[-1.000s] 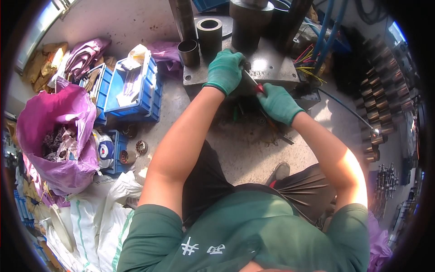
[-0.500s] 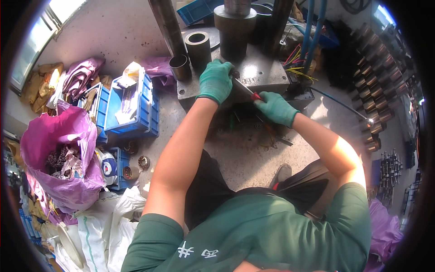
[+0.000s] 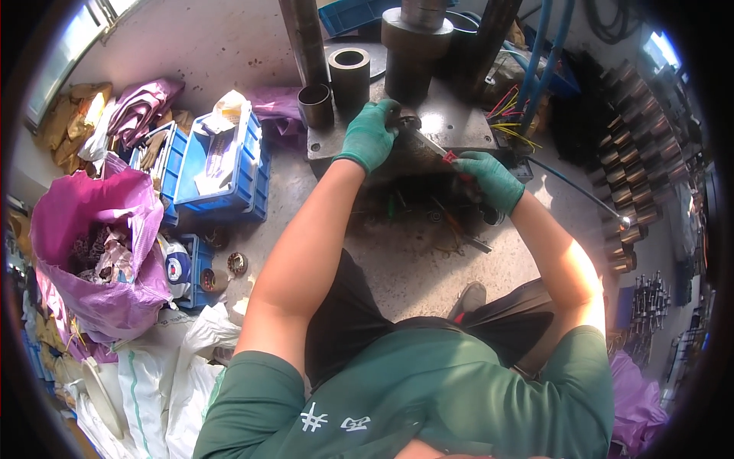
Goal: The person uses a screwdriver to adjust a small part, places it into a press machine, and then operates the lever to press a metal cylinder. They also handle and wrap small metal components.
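My left hand (image 3: 368, 138), in a green glove, is closed on a small dark metal part (image 3: 410, 122) at the front edge of a steel press bed (image 3: 466, 136). My gloved right hand (image 3: 492, 180) grips a screwdriver (image 3: 433, 145) by its red handle. The screwdriver's bright shaft slants up and left, its tip at or against the dark part; contact is hard to make out. Behind my left hand stand a tall thick-walled steel sleeve (image 3: 350, 88) and a shorter, thinner tube (image 3: 316, 109), both upright on the bed.
A press ram (image 3: 417, 50) stands over the bed between steel columns. Blue crates (image 3: 218, 199) and a purple sack (image 3: 99, 298) of scraps lie to the left. Stacked metal cylinders (image 3: 631, 161) line the right, near a thin hose (image 3: 577, 183).
My right hand has moved a little right and down with the screwdriver. The dark part shows more plainly beside my left fingers. The whole view has shifted slightly.
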### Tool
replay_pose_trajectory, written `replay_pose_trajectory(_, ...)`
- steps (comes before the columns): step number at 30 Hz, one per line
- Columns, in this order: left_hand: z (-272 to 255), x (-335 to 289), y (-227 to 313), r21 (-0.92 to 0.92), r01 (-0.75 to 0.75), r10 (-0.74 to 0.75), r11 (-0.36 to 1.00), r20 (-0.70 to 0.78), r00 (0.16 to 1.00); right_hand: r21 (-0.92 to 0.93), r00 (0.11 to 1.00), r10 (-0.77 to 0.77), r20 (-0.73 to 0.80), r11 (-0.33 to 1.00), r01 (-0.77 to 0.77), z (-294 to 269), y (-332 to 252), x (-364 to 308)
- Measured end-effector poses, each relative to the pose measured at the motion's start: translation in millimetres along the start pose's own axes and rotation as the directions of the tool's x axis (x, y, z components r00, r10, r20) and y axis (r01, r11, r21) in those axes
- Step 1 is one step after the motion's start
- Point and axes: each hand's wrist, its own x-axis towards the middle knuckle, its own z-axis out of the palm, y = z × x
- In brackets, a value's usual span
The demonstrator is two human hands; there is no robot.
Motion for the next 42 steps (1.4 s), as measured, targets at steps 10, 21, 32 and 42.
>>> replay_pose_trajectory(10, 4.3, -8.4, 39.3, 0.331, -0.207, 0.202, 0.921, 0.05, 0.978, -0.718, 0.918, -0.393, -0.044, 0.651, 0.245, 2.3, 12.7, 28.4)
replay_pose_trajectory(21, 11.6, 1.3, 36.4, 0.296, -0.091, 0.107, 0.951, -0.037, 0.994, -0.952, 0.901, -0.434, -0.015, 0.281, 0.119, 28.5, 0.4, -4.4)
replay_pose_trajectory(32, 16.2, 3.1, 41.4, 0.336, -0.081, 0.073, 0.938, 0.036, 0.997, -0.786, 0.886, -0.446, -0.127, 0.59, 0.185, 50.6, -2.4, 69.5)
replay_pose_trajectory(42, 13.7, -3.3, 32.5, 0.223, -0.135, 0.145, 0.965, -0.026, 0.989, -0.753, 0.912, -0.396, -0.103, 0.63, 0.188, 17.1, 13.8, 5.4)
